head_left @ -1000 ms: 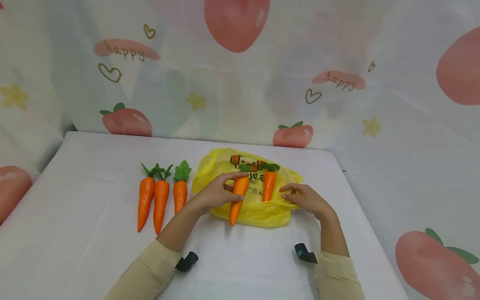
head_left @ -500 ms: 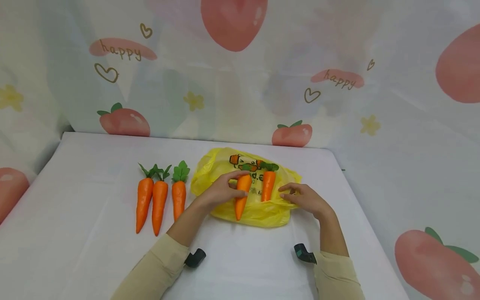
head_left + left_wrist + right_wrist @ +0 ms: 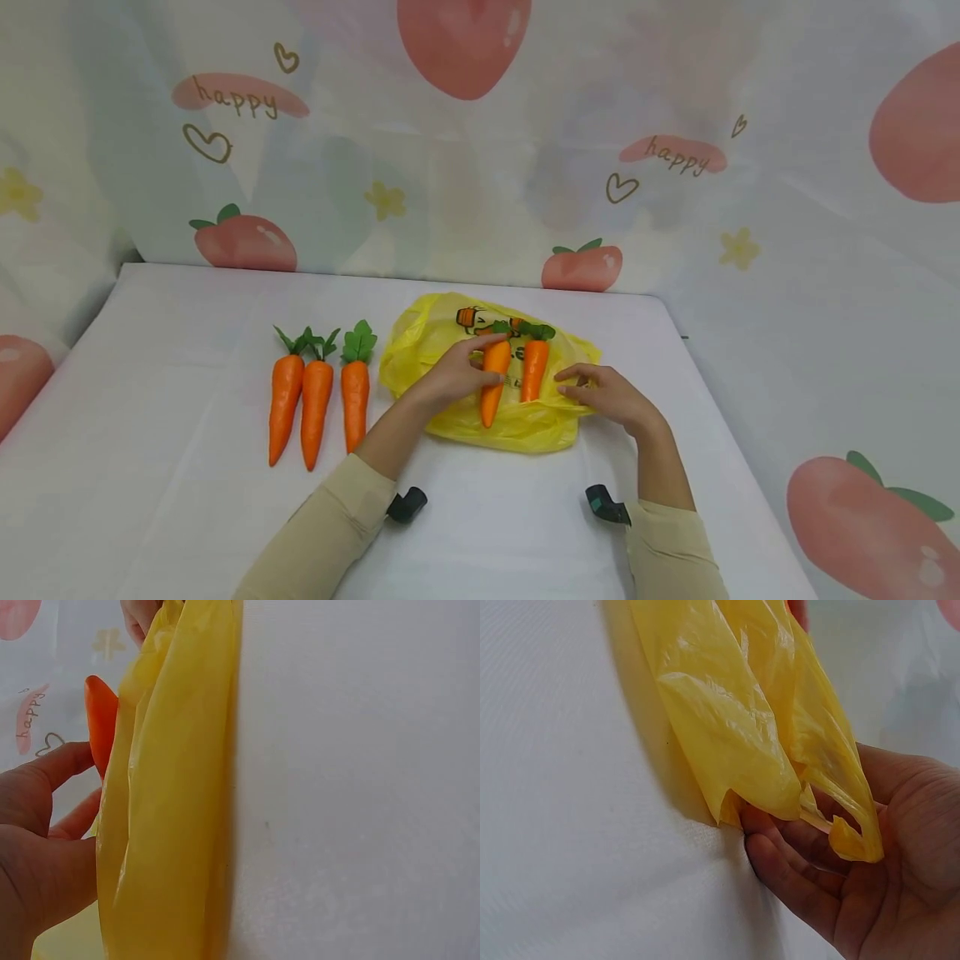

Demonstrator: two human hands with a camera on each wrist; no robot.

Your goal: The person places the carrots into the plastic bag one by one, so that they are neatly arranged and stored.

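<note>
My left hand (image 3: 459, 371) grips a carrot (image 3: 491, 392) between thumb and fingers, over the yellow plastic bag (image 3: 457, 425). That carrot points tip toward me, its green top partly behind my fingers. Another carrot (image 3: 534, 367) lies at the bag's opening with its lower end hidden behind the near yellow layer. At the bag's right side my right hand (image 3: 607, 396) holds the edge; in the right wrist view the thin plastic (image 3: 727, 727) passes between its curled fingers and thumb. The left wrist view shows only the held carrot's tip (image 3: 101, 720) beside the bag's side.
Three more carrots with green leaves, one of them the rightmost carrot (image 3: 356, 400), lie in a row left of the bag, close to my left forearm. A white cloth covers the table (image 3: 180, 400). Behind it hangs a patterned backdrop (image 3: 450, 208).
My left hand has carried the carrot right and slightly away from me, closer to the carrot at the bag's opening. The right hand stays at the bag's edge.
</note>
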